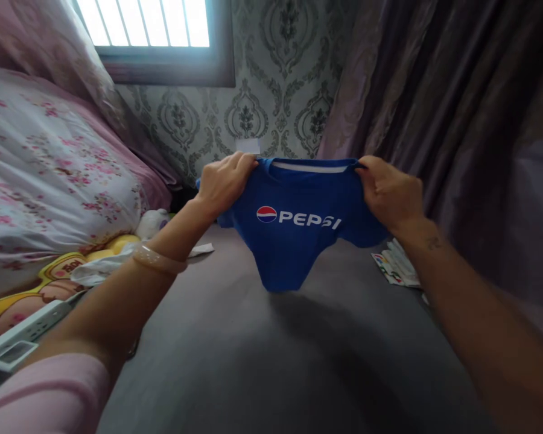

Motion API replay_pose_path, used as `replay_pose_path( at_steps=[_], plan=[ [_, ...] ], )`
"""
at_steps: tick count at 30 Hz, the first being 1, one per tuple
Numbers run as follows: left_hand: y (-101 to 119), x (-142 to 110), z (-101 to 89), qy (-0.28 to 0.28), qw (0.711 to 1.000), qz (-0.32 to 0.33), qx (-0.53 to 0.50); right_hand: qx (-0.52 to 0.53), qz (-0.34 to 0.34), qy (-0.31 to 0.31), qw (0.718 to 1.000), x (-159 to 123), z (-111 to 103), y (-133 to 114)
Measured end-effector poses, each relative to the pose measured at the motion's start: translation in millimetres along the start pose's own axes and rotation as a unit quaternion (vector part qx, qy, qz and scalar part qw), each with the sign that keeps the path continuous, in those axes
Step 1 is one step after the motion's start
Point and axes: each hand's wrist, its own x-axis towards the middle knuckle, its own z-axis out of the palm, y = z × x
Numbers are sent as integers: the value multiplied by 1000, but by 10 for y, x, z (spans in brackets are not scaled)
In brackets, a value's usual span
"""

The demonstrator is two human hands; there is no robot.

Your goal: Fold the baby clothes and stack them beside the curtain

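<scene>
A small blue baby bodysuit [294, 247] with a white PEPSI print and round logo hangs in the air, its front turned towards me. My left hand [228, 181] is closed on the shoulder at the left of the neckline. At the other end of the neckline, my right hand [389, 190] pinches the opposite shoulder. Between the two hands the neck opening is stretched nearly level, and the garment narrows to its lower end above the grey bed surface [235, 361]. Both short sleeves droop outward, partly behind my hands.
A power strip [36, 325], a yellow cartoon cushion [22, 307] and a white plush toy [151, 223] lie at the left, beside floral bedding [63, 163]. Folded papers or packets [396, 265] lie at the right, near a dark curtain [461, 120]. A patterned wall and barred window stand behind.
</scene>
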Motion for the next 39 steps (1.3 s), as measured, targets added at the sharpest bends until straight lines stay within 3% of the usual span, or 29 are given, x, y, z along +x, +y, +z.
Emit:
replay_pose_path(
  at_steps=[3, 4, 6, 8, 10, 12, 16, 20, 23, 25, 33, 39],
  plan=[
    [-15, 130, -199, 38, 999, -7, 9, -29, -23, -5, 999, 110, -175, 17],
    [-19, 157, -235, 12, 1000, 3, 1, -34, -37, -34, 998, 134, -204, 23],
    [-31, 186, -243, -100, 993, 50, -35, -50, -72, -100, 991, 170, -228, 40],
    [-42, 191, -192, -168, 981, 69, -61, -64, -76, -101, 990, 195, -229, 63],
    [-42, 184, -128, -117, 991, 26, -59, -74, -58, -62, 994, 209, -228, 87],
    [-30, 182, -78, -71, 996, -4, -58, -84, -64, -65, 992, 213, -228, 107],
    [3, 207, 6, -77, 994, -10, -83, -83, -61, -52, 993, 192, -211, 136],
    [12, 210, 133, -70, 993, -21, -94, -81, -70, -80, 991, 159, -170, 166],
    [15, 174, 208, -42, 996, -36, -76, -95, -42, -32, 994, 142, -157, 177],
    [23, 142, 215, -25, 997, -43, -50, -108, -51, -33, 992, 132, -168, 175],
    [94, 63, -45, -4, 1000, -15, 12, -115, -48, -7, 992, 96, -315, 165],
    [95, -55, -523, 5, 999, -32, 35, -77, -84, 35, 993, 24, -698, 11]
  ],
)
